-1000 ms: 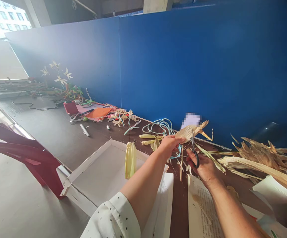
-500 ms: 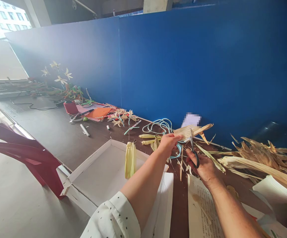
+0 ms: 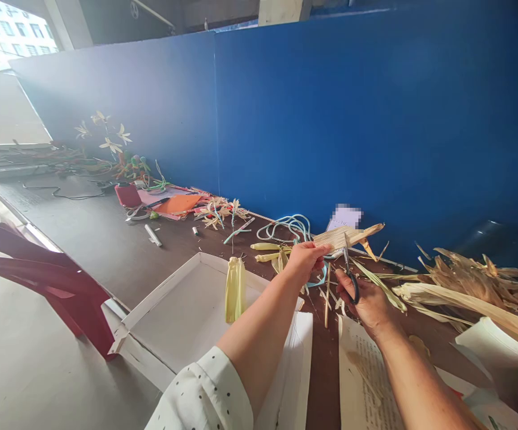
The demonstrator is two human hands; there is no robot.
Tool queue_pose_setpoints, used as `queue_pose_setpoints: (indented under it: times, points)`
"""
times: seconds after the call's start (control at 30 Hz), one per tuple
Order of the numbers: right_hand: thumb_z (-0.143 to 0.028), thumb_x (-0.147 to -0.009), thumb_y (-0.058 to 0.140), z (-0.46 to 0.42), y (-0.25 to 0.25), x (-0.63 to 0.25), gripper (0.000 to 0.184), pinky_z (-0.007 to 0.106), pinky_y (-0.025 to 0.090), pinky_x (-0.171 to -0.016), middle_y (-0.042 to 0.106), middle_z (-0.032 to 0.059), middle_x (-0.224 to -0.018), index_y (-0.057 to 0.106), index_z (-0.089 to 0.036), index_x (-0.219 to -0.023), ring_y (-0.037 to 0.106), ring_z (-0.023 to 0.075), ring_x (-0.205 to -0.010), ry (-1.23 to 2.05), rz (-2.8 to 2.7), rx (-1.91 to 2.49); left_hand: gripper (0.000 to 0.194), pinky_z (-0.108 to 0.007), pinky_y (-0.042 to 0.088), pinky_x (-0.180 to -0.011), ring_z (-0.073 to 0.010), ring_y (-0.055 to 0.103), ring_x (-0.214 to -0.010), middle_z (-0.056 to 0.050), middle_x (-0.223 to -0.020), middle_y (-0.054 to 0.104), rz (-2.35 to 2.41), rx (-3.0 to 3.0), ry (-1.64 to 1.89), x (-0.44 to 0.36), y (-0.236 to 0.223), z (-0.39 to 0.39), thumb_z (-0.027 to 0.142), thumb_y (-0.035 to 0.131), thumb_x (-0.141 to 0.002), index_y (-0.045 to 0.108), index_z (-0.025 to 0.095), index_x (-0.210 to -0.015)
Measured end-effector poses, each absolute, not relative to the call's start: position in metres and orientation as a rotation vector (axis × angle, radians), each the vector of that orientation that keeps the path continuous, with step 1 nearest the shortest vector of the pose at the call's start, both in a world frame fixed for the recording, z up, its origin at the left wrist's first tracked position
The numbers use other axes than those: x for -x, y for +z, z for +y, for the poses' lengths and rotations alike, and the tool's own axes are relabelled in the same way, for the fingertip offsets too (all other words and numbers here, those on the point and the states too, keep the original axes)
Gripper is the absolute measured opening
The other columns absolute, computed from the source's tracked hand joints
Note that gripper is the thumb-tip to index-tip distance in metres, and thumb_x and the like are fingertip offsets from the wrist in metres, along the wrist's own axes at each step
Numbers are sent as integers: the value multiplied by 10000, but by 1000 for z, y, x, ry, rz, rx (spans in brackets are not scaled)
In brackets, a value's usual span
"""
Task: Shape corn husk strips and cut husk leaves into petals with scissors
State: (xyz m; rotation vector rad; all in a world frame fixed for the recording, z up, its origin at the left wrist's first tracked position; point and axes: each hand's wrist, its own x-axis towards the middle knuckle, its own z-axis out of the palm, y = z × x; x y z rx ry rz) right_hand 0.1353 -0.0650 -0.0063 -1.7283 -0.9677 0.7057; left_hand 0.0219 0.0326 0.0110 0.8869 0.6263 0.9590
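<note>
My left hand pinches the near end of a dry, pale corn husk, holding it above the dark table. Black-handled scissors are in my right hand, with the blades pointing up and away against the husk's near edge. Whether the blades have cut into the husk I cannot tell. Under and beside my hands lie greenish husk strips, a thin stick and small scraps. A folded yellow-green husk piece rests in a shallow white box lid left of my forearm.
A coil of light blue cord lies behind my left hand. A heap of brown husks and a white bowl-like container are at the right. Printed paper lies in front. A blue partition bounds the table's back; a red chair stands left.
</note>
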Motion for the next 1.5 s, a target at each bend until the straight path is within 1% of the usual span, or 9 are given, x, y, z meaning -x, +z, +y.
queue_pose_setpoints:
  times: [0.17,0.37,0.47,0.63,0.83,1.0,1.13,1.3,1.5]
  points:
    - [-615,-664,659,-66,-5,-137,402,258,329,-384,583,12,-508,610,-223,-595,517,143,-444,710,-948,1736,317,-160,368,-464,-36,430,-459,34,-539,467,640,-898,950,-22,10,33,351,785,-618,553,136,-648]
    - [-633,-665,649,-67,-3,-138,428,250,316,-378,568,7,-486,613,-216,-575,473,125,-407,708,-984,1753,270,-141,364,-444,-19,415,-438,36,-559,493,651,-969,919,-19,12,34,324,780,-633,597,131,-685]
    - [-635,-683,626,-67,-4,-139,422,258,327,-383,601,23,-513,622,-222,-598,496,141,-422,656,-1006,1746,254,-147,416,-481,-31,479,-469,13,-588,551,642,-982,875,-17,14,35,274,788,-626,586,125,-662]
    - [-639,-669,634,-67,-2,-139,422,258,334,-403,608,23,-539,634,-222,-604,505,144,-452,664,-969,1780,231,-205,516,-598,-89,604,-584,-39,-639,624,561,-930,814,-18,12,36,183,779,-637,559,115,-635]
    - [-635,-708,598,-69,0,-132,427,239,241,-411,588,-6,-572,627,-213,-652,379,90,-423,847,-1080,1720,223,-181,505,-563,-75,592,-557,-28,-627,615,548,-850,861,-16,16,32,160,774,-645,557,110,-648]
    - [-648,-708,590,-68,-3,-131,455,235,242,-419,569,-2,-551,598,-203,-612,391,92,-436,886,-1146,1724,246,-180,502,-572,-66,569,-544,-6,-591,583,528,-762,914,-18,18,30,155,802,-602,564,101,-626]
    - [-651,-693,609,-66,-5,-134,461,228,239,-416,558,-5,-537,606,-197,-614,388,84,-430,905,-1144,1707,203,-187,509,-605,-77,590,-571,-29,-613,610,508,-745,891,-20,17,29,144,788,-620,593,91,-642]
    - [-683,-705,575,-66,-4,-137,508,216,252,-413,559,1,-536,610,-188,-600,400,80,-437,845,-1176,1762,198,-218,524,-627,-104,616,-591,-42,-622,623,498,-754,887,-21,17,29,112,773,-628,578,94,-660]
    - [-634,-704,608,-68,-5,-135,464,211,271,-407,537,-12,-495,598,-192,-564,403,80,-428,753,-1222,1773,245,-219,524,-608,-100,613,-565,-27,-609,619,516,-786,906,-22,15,30,123,786,-609,546,112,-656]
